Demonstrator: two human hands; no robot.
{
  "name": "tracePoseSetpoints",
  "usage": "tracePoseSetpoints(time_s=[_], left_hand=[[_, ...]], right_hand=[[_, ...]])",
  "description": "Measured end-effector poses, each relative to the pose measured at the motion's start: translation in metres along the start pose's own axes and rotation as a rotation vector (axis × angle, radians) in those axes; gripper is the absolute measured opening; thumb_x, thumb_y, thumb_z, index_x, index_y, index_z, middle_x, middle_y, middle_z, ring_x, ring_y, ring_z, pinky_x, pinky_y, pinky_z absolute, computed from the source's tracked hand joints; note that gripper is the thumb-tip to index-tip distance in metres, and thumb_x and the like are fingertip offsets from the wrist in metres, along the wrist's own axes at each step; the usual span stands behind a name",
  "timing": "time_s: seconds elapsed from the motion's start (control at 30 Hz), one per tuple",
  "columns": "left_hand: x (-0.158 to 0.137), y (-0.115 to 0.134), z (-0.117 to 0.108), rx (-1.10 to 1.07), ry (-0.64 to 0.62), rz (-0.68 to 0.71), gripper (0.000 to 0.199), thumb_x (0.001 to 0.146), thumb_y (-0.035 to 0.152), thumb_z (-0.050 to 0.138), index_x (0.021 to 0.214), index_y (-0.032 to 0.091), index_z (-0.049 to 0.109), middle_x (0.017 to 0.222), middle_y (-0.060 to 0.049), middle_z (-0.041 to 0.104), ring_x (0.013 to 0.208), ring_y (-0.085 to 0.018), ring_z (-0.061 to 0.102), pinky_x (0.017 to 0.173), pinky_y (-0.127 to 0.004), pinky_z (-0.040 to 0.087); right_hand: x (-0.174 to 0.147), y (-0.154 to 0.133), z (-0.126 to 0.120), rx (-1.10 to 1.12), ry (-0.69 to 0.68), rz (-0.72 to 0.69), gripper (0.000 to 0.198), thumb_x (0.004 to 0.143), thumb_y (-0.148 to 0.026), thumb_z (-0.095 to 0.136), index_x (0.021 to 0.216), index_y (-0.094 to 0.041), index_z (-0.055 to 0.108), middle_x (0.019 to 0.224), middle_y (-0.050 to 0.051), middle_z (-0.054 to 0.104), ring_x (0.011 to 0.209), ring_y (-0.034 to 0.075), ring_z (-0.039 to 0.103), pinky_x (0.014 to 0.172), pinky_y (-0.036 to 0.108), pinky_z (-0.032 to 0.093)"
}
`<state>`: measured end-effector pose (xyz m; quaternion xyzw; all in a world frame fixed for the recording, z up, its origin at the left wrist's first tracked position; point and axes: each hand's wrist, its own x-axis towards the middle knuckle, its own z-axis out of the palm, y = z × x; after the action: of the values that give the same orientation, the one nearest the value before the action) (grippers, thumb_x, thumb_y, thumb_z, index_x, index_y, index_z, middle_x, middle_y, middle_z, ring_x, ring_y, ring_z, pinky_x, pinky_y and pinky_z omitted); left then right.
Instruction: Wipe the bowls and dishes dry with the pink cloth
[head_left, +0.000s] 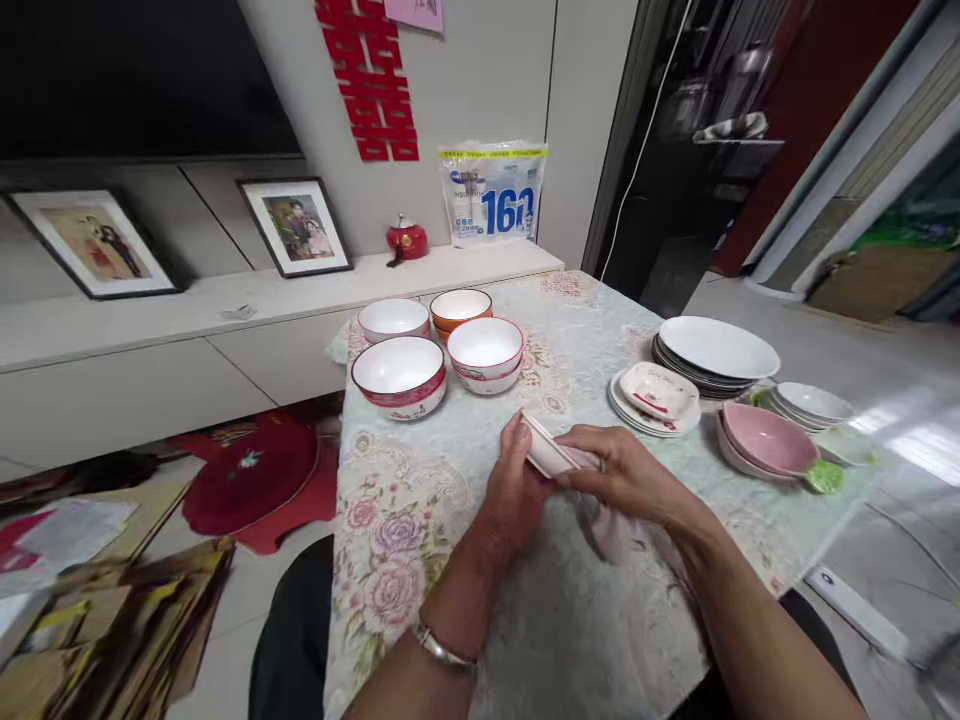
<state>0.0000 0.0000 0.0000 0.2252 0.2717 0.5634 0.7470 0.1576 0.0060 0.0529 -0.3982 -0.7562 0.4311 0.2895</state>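
Note:
Over the near half of the table, my left hand grips a small white dish, tilted almost on edge. My right hand is closed on a pale pinkish cloth, pressed against the dish's right side; the cloth's loose end hangs below my fingers. How much of the dish's face the cloth covers is hidden. Nearest to the right hand is a small square patterned dish, lying on a stack of white plates.
Stacked bowls stand at the back left of the flowered tablecloth. On the right are large plates, pink bowls and small white bowls. A ledge behind holds picture frames, a red teapot and a plastic bag.

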Motion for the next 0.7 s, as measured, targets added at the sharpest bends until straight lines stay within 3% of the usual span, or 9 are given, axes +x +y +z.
tracePoseSetpoints(time_s=[0.13, 0.23, 0.33, 0.43, 0.6, 0.7], left_hand=[[-0.006, 0.008, -0.004, 0.147, -0.070, 0.007, 0.073, 0.085, 0.046, 0.071, 0.146, 0.031, 0.035, 0.121, -0.007, 0.058, 0.100, -0.021, 0.061, 0.086, -0.035, 0.051], [-0.003, 0.011, -0.008, 0.269, -0.064, 0.071, 0.064, 0.071, 0.045, 0.084, 0.122, 0.022, 0.052, 0.109, -0.006, 0.061, 0.094, -0.020, 0.060, 0.083, -0.031, 0.049], [0.002, 0.009, -0.012, 0.373, -0.072, 0.106, 0.056, 0.063, 0.050, 0.087, 0.097, 0.019, 0.055, 0.095, -0.003, 0.063, 0.085, -0.017, 0.058, 0.076, -0.028, 0.045], [0.003, 0.008, -0.014, 0.446, -0.072, 0.090, 0.052, 0.062, 0.053, 0.086, 0.084, 0.017, 0.055, 0.081, 0.000, 0.060, 0.074, -0.013, 0.053, 0.068, -0.024, 0.040], [-0.001, 0.008, -0.012, 0.541, -0.062, 0.067, 0.046, 0.067, 0.047, 0.084, 0.065, 0.017, 0.049, 0.057, 0.008, 0.038, 0.055, -0.007, 0.029, 0.052, -0.022, 0.020], [-0.001, 0.003, -0.011, 0.538, -0.039, 0.112, 0.042, 0.072, 0.046, 0.080, 0.065, 0.017, 0.051, 0.059, 0.007, 0.039, 0.057, -0.008, 0.029, 0.053, -0.023, 0.022]], right_hand=[[-0.005, 0.005, -0.020, 0.066, -0.015, 0.086, 0.024, 0.079, -0.028, 0.074, 0.102, -0.023, 0.078, 0.098, 0.002, 0.071, 0.087, 0.020, 0.064, 0.075, 0.028, 0.047], [-0.010, 0.010, -0.029, 0.125, 0.021, 0.151, 0.025, 0.074, -0.031, 0.078, 0.098, -0.023, 0.079, 0.097, 0.002, 0.071, 0.084, 0.020, 0.063, 0.070, 0.028, 0.047], [-0.012, 0.017, -0.034, 0.176, 0.100, 0.177, 0.027, 0.070, -0.032, 0.081, 0.095, -0.022, 0.079, 0.096, 0.002, 0.071, 0.081, 0.019, 0.063, 0.068, 0.028, 0.047], [-0.011, 0.027, -0.036, 0.222, 0.173, 0.178, 0.031, 0.067, -0.032, 0.083, 0.095, -0.021, 0.078, 0.094, 0.003, 0.071, 0.078, 0.019, 0.063, 0.067, 0.029, 0.048], [0.000, 0.040, -0.028, 0.216, 0.433, 0.092, 0.040, 0.066, -0.034, 0.086, 0.103, -0.021, 0.075, 0.098, 0.003, 0.073, 0.085, 0.021, 0.065, 0.076, 0.032, 0.050], [0.009, 0.040, -0.015, 0.072, 0.626, 0.003, 0.033, 0.074, -0.035, 0.080, 0.103, -0.021, 0.073, 0.100, 0.005, 0.073, 0.090, 0.023, 0.065, 0.082, 0.037, 0.051]])
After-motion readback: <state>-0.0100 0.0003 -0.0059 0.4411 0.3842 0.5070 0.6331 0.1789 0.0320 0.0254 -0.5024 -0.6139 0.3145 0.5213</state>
